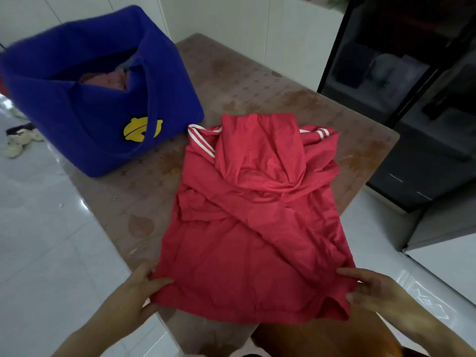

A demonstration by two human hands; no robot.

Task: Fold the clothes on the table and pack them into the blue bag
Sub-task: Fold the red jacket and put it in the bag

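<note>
A red hooded top [247, 222] lies flat on the brown patterned table [231, 81], hood laid over its back and both white-striped sleeves folded inward. My left hand [144, 287] pinches the bottom left corner of its hem. My right hand [371, 287] grips the bottom right corner. The hem hangs over the near table edge. The blue bag [103, 104], soft and fuzzy with a yellow bell patch, stands at the table's far left, open, with pink cloth inside.
A dark glass-fronted cabinet [417, 99] stands to the right of the table. White glossy floor tiles surround the table. A pale toy or slipper [18, 145] lies on the floor at far left. An orange-brown seat [324, 338] shows below the hem.
</note>
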